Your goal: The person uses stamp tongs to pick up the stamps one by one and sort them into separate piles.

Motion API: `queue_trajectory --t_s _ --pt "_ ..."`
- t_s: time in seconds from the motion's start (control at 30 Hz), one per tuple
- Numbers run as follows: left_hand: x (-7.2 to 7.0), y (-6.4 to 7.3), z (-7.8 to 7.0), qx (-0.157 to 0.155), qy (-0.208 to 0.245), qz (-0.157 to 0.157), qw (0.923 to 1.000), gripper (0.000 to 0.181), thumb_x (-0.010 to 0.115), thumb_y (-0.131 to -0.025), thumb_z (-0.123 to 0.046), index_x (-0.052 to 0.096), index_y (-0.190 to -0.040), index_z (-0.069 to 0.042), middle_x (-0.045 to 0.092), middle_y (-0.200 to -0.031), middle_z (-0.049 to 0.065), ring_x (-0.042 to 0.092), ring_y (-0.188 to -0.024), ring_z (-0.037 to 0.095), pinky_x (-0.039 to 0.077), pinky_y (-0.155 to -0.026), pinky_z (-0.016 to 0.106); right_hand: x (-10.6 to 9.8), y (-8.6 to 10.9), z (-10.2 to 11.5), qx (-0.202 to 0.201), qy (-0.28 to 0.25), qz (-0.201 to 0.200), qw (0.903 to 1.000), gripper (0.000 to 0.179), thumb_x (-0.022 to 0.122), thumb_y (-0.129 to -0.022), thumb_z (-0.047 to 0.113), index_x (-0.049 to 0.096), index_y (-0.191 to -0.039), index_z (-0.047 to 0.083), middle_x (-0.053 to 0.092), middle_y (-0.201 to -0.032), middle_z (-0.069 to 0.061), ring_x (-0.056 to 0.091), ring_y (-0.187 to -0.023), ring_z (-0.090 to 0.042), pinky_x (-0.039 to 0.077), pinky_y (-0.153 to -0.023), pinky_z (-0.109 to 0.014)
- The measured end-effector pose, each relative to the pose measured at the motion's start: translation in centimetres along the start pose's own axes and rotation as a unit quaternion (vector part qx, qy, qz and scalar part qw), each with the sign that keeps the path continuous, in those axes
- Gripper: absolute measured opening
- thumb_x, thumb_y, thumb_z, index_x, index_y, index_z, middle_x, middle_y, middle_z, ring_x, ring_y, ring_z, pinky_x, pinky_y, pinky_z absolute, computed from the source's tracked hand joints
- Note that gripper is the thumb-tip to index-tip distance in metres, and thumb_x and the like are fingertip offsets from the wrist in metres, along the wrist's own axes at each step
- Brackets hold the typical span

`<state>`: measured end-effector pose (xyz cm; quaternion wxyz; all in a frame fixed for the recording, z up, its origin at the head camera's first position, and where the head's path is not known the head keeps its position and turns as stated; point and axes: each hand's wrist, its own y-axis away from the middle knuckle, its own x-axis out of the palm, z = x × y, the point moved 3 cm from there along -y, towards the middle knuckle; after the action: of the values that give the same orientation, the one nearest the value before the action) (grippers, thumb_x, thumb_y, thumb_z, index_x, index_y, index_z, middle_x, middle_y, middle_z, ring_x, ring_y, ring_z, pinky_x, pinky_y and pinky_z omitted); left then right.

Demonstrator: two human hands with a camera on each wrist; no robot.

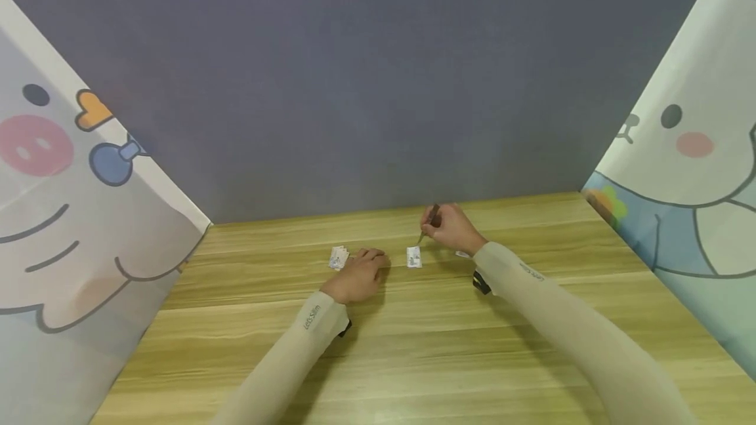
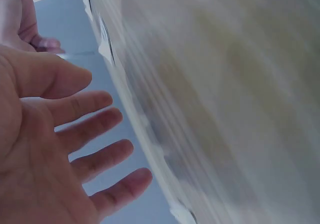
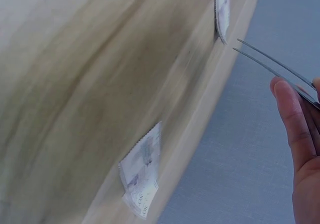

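Thumb and fingers of my right hand (image 1: 451, 228) pinch a pair of tweezers (image 1: 433, 216), tips pointing down just beyond a small stack of postage stamps (image 1: 414, 257). In the right wrist view, the prongs of the tweezers (image 3: 275, 63) are spread slightly, with nothing between them and short of the stack. My left hand (image 1: 359, 275) is over the table beside a fanned pile of stamps (image 1: 338, 258), fingers extended and holding nothing. Below the right wrist lies a stamp group (image 3: 142, 169) with serrated edges, mostly hidden by the hand in the head view.
The wood-grain table (image 1: 378, 359) ends at a grey back panel (image 1: 378, 84). Side panels with cartoon prints stand at left (image 1: 88, 228) and right (image 1: 697, 202). The stamps lie in a row toward the table's far edge.
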<state>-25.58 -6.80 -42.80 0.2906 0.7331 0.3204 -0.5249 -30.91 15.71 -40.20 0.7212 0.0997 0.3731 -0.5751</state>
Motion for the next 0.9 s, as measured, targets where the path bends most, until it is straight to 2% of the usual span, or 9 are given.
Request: queue_trajectory --t_s 0.2,0.37,0.57,0.73,0.9 --pt "0.9 -1.5 -1.8 0.000 -0.017 0.028 0.9995 0.042 0.044 -0.100 -0.016 0.045 -0.141 -0.013 0.036 -0.146 0.004 0.028 -0.135 0.026 0.028 -0.105 0.057 0.1 0.3 0.0 -0.005 -0.003 0.001 1.0000 0.005 0.065 -0.088 0.007 0.067 -0.083 0.005 0.063 -0.081 0.000 0.062 -0.071 -0.014 0.054 -0.066 -0.032" --pt "1.2 -2.2 -2.8 0.008 -0.025 0.037 0.9989 0.043 0.043 -0.100 -0.017 0.044 -0.142 -0.013 0.037 -0.146 0.002 0.030 -0.135 0.026 0.029 -0.105 0.056 0.1 0.3 -0.2 -0.004 0.006 0.000 1.0000 0.006 0.066 -0.088 0.008 0.067 -0.083 0.006 0.062 -0.079 0.001 0.060 -0.068 -0.014 0.052 -0.063 -0.032" --pt "1.1 -2.3 -3.3 0.001 -0.036 0.048 0.9982 0.042 0.043 -0.100 -0.018 0.045 -0.142 -0.013 0.039 -0.144 0.001 0.030 -0.134 0.024 0.029 -0.105 0.055 0.2 0.0 -0.1 -0.001 0.004 -0.005 1.0000 0.006 0.068 -0.086 0.006 0.066 -0.081 0.008 0.062 -0.079 0.001 0.060 -0.068 -0.014 0.053 -0.063 -0.031" --pt "0.9 -2.2 -3.6 -0.009 -0.031 0.051 0.9982 0.042 0.044 -0.100 -0.017 0.045 -0.141 -0.012 0.039 -0.143 0.002 0.030 -0.134 0.024 0.028 -0.106 0.055 0.5 -0.1 0.1 -0.001 -0.006 -0.001 1.0000 0.004 0.068 -0.086 0.005 0.067 -0.083 0.003 0.062 -0.078 0.001 0.061 -0.066 -0.014 0.053 -0.062 -0.030" --pt "0.9 -2.2 -3.7 -0.019 -0.033 0.061 0.9974 0.043 0.044 -0.100 -0.017 0.045 -0.142 -0.013 0.038 -0.144 0.000 0.029 -0.135 0.023 0.027 -0.107 0.053 0.6 0.1 0.3 0.004 -0.016 0.004 0.9999 0.007 0.065 -0.089 0.007 0.066 -0.082 0.008 0.063 -0.080 0.000 0.062 -0.068 -0.014 0.054 -0.063 -0.031"
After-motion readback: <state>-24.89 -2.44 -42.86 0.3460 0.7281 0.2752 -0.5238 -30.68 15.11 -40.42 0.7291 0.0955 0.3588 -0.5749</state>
